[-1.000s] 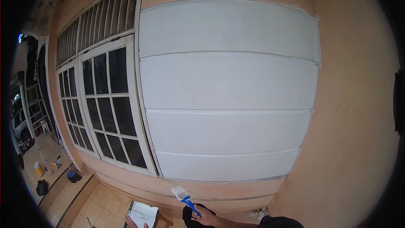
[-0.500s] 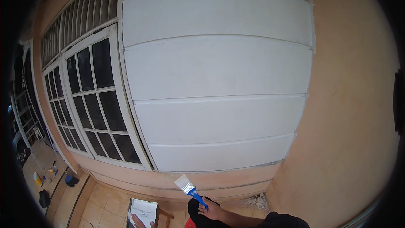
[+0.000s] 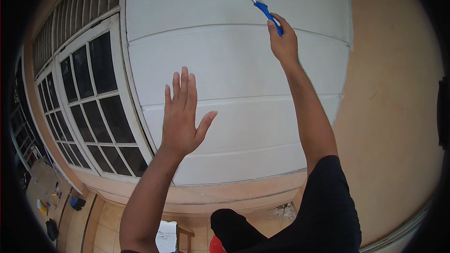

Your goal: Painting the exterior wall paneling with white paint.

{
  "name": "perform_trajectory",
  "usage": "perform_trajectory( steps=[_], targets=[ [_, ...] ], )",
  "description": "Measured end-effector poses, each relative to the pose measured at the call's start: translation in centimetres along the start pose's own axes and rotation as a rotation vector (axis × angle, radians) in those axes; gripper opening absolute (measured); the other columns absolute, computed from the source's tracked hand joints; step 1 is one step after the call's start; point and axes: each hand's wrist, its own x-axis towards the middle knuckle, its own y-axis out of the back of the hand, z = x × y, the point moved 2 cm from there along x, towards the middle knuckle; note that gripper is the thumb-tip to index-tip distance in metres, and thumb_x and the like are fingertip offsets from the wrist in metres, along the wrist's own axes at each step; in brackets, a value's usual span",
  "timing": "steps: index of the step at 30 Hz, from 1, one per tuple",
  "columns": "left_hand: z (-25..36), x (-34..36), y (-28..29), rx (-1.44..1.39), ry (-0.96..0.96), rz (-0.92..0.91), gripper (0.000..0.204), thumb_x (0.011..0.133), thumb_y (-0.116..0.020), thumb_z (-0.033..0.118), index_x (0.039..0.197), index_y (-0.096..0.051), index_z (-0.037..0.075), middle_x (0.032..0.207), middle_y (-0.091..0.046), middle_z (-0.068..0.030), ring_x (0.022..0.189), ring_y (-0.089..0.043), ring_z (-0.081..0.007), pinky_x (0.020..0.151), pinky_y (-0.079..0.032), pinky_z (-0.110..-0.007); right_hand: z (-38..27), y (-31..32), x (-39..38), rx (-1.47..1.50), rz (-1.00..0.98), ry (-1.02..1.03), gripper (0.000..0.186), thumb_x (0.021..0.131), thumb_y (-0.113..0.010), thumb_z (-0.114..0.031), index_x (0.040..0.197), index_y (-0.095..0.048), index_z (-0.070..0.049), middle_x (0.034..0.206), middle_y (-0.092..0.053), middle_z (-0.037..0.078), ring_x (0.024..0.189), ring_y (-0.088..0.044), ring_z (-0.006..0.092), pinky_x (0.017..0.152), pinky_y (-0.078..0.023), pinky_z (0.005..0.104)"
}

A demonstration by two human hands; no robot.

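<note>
Gripping the blue handle of a brush point(image 3: 261, 10), the right hand point(image 3: 284, 41) is raised in front of the upper part of the white panel point(image 3: 234, 70). Its thumb and fingers close around the handle's lower end, and the bristles point up, far and to the left, the brush seen nearly edge-on. Whether the bristles touch the panel I cannot tell. The right arm reaches up from the near right, stretched long, its forearm leaning slightly left above a black sleeve point(image 3: 328, 201).

Left and lower, the left hand point(image 3: 179, 124) holds nothing. It is spread in front of the panel, its back toward the viewer, fingers pointing up and thumb stretched out to the right. Whether it rests on the panel is unclear. The left forearm slants up and right from the near edge.

Left of the panel stands a white-framed window point(image 3: 101, 98); to its right is a peach wall point(image 3: 393, 89). Low and near, a paint tray point(image 3: 171, 227), partly hidden by the left forearm, sits beside the leg of a wooden table point(image 3: 189, 234). Rubble point(image 3: 285, 212) lies on the floor in the right corner.
</note>
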Motion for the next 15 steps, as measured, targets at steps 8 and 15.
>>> perform_trajectory(
  steps=[8,15],
  targets=[
    [-6.0,28.6,3.7,0.360,-0.267,0.444,0.074,0.108,-0.044,0.035,0.162,-0.014,-0.005,0.169,-0.016,-0.0264,0.158,-0.012,-0.0410,0.128,-0.013,-0.055,-5.6,-6.0,17.8,-0.311,0.136,0.071,0.043,0.097,-0.065,-0.038,0.131,-0.071,-0.013,0.078,-0.067,0.014,0.071,-0.064,0.0277,0.071,-0.053,0.0413],
    [-8.7,34.6,6.4,0.460,-0.251,0.615,0.077,0.107,-0.046,0.037,0.161,-0.011,-0.006,0.169,-0.013,-0.0279,0.159,-0.011,-0.0378,0.129,-0.011,-0.053,-6.0,-8.8,23.1,-0.629,0.096,0.045,0.030,0.099,-0.054,-0.024,0.113,-0.077,-0.010,0.115,-0.075,0.019,0.107,-0.073,0.0351,0.088,-0.059,0.0473]
  ],
)
